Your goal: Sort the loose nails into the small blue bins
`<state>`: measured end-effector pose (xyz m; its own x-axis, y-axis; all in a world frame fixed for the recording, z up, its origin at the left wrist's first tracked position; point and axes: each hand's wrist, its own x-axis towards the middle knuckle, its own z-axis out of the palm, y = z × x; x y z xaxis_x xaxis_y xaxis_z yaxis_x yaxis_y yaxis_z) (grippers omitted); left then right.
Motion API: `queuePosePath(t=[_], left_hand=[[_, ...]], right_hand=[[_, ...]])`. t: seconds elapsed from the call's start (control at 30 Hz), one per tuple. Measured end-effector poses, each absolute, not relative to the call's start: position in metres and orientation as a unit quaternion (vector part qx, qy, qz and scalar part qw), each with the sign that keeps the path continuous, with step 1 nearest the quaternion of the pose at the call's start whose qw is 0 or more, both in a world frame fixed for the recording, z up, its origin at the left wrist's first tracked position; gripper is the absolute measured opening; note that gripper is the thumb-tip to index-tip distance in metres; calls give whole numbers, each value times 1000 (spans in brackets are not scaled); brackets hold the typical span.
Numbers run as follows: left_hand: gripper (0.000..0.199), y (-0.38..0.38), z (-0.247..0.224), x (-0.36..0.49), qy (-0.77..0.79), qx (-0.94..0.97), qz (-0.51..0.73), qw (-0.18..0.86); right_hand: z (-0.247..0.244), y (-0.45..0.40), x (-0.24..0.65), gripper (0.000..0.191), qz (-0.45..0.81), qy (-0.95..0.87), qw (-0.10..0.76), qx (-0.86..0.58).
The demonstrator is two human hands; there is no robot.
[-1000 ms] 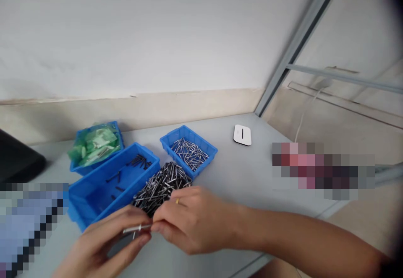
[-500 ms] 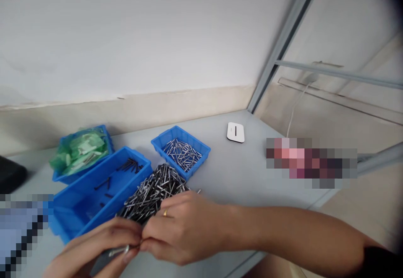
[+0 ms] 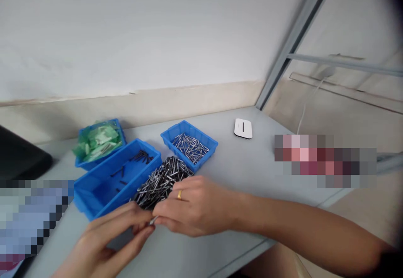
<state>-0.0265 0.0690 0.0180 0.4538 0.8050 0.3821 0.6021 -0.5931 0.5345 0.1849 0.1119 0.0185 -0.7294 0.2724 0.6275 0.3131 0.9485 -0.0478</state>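
My left hand [image 3: 115, 234] is pinched, thumb against fingers, on a small silver metal pin [image 3: 153, 220]. From the other side, my right hand [image 3: 195, 206], with a ring on one finger, has its fingertips closed on the same pin, most of which the fingers hide. Just beyond both hands lies a heap of silver and dark metal pins [image 3: 166, 177], partly covered by my right hand. Behind it, a small blue bin [image 3: 211, 149] holds loose silver pins. To the left, a longer blue bin [image 3: 94, 204] has several dark, screw-like pieces in it.
Another blue bin [image 3: 123, 137] at the back left holds a green plastic bag [image 3: 105, 137] with pale pieces. A white flat device [image 3: 243, 128] lies toward the back right of the grey table [image 3: 226, 160]. A black object [image 3: 23, 156] stands at far left; a metal frame post [image 3: 292, 47] rises at right.
The silver pin stuck out from my left fingers before; now it sits between the fingertips of both hands, mostly covered. The view has shifted slightly to the left.
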Motion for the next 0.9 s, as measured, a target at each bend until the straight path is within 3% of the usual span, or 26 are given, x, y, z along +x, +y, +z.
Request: queuePosePath(t=[0.57,0.9], left_hand=[[9,66,25,-21,434,792,333,271],[14,67,30,-20,458,757,295,361]], right_hand=[[10,108,184,29,-22,-944,287,-161],[21,104,187,20,22,-916,346,-199]])
